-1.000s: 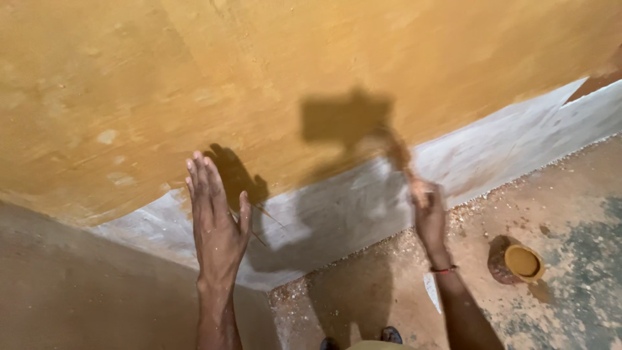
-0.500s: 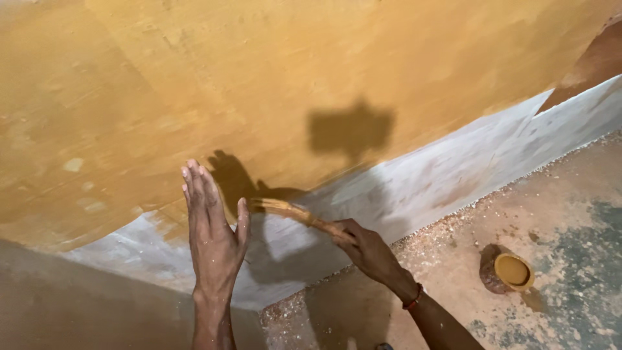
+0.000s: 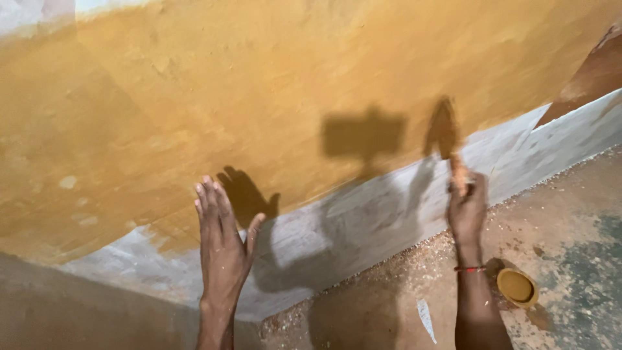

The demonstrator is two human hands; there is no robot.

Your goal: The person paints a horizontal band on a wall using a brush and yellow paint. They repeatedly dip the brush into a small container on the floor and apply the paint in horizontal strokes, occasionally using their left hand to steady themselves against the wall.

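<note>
My left hand (image 3: 222,246) lies flat against the wall (image 3: 259,97), fingers together and pointing up, at the lower edge of the ochre-yellow painted area. My right hand (image 3: 466,210) is closed around a paint-smeared brush (image 3: 457,170) whose tip points up at the grey unpainted band (image 3: 363,227) at the wall's foot. A thin red band circles my right wrist. Both hands cast dark shadows on the wall.
A small round tin of ochre paint (image 3: 517,287) stands on the dusty floor (image 3: 570,259) by my right forearm. A white scrap (image 3: 426,319) lies on the floor. A reddish-brown patch (image 3: 593,74) shows at the wall's far right.
My right hand swung the brush from beside my left hand back to the right and raised it upright. The left hand stayed flat on the wall.
</note>
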